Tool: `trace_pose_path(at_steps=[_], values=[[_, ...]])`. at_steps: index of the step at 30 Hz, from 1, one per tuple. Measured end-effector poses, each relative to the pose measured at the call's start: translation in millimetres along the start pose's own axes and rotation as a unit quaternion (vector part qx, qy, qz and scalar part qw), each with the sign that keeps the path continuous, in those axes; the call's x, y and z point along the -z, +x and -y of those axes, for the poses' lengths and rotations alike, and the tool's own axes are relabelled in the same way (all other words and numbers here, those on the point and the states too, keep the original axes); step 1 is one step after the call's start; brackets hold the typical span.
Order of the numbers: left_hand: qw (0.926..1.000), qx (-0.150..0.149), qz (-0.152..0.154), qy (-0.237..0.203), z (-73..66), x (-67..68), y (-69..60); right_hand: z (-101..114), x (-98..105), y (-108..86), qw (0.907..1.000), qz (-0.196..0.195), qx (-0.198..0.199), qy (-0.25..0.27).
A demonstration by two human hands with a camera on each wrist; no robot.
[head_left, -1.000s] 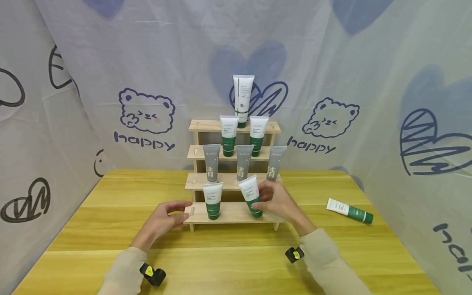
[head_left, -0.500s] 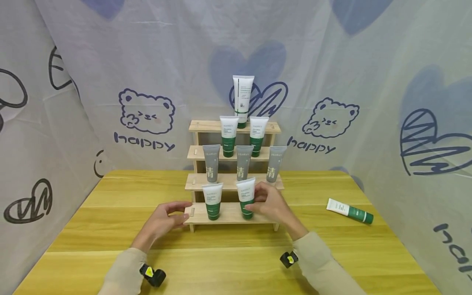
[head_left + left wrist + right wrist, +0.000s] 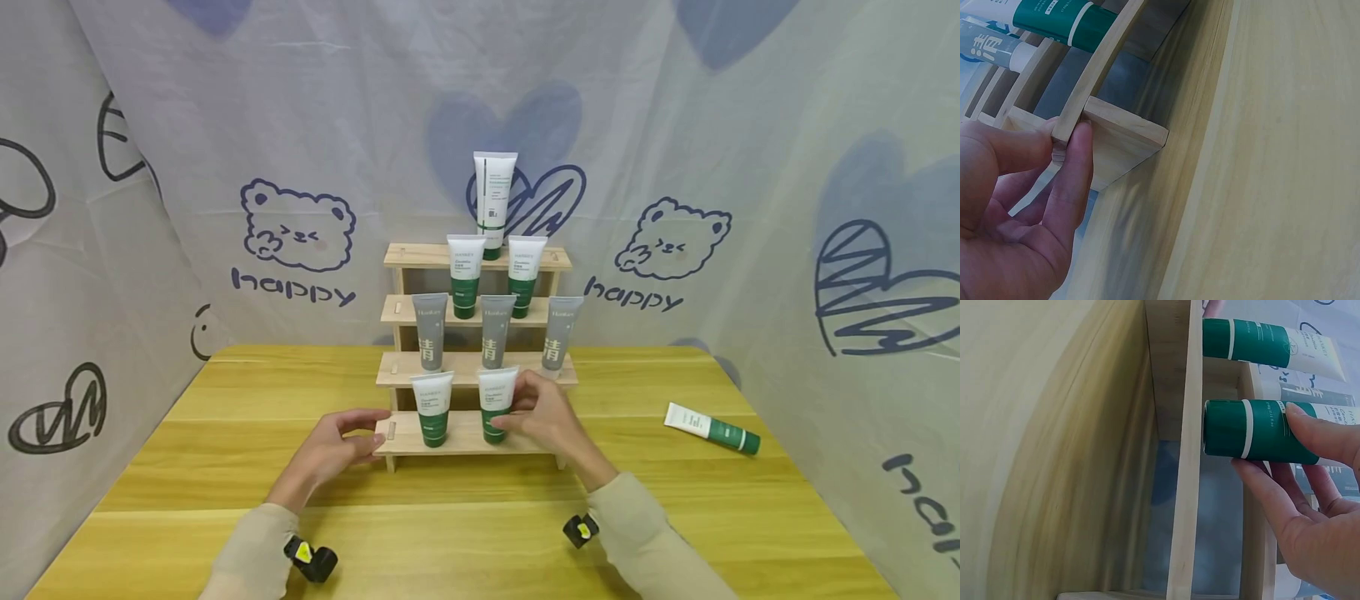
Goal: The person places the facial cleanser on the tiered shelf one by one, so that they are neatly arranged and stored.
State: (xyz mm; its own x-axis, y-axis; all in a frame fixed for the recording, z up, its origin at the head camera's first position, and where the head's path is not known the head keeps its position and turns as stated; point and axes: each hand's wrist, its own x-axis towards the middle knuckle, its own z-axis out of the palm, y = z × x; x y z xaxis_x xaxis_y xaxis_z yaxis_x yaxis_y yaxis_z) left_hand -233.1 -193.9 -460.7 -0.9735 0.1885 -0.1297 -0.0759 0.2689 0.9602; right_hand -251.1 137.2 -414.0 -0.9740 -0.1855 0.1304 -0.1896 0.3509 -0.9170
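My right hand (image 3: 551, 421) pinches a white squeeze tube with a green cap end (image 3: 497, 406) between thumb and fingers. This tube stands upright at the bottom step of a tiered wooden display rack (image 3: 465, 442); in the right wrist view its cap (image 3: 1225, 428) is right at the step's edge. At the rack's left end, my left hand (image 3: 330, 450) grips the bottom step; the left wrist view shows thumb and fingertips (image 3: 1084, 130) pinching the board's corner. A matching green-and-white tube (image 3: 432, 408) stands to the left on the same step.
Three grey tubes (image 3: 493, 333) stand one step up, with two green-and-white tubes (image 3: 465, 275) above them. A larger white tube (image 3: 495, 196) tops the rack. Another tube (image 3: 712, 429) lies on the wooden table (image 3: 480, 533) at right. A printed cloth (image 3: 360, 100) hangs behind.
The right hand has moved the tilted tube leftward along the bottom step, and it now stands nearly straight, nearer the left tube. My left hand has stayed in place on the rack.
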Motion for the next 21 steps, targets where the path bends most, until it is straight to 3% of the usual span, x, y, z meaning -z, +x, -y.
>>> trace_pose_path(at_steps=[21], values=[[0.9999,-0.009,0.007,0.001,1.4,-1.0,-0.1,-2.1,-3.7,-2.1,0.9999,-0.015,0.001,-0.007]])
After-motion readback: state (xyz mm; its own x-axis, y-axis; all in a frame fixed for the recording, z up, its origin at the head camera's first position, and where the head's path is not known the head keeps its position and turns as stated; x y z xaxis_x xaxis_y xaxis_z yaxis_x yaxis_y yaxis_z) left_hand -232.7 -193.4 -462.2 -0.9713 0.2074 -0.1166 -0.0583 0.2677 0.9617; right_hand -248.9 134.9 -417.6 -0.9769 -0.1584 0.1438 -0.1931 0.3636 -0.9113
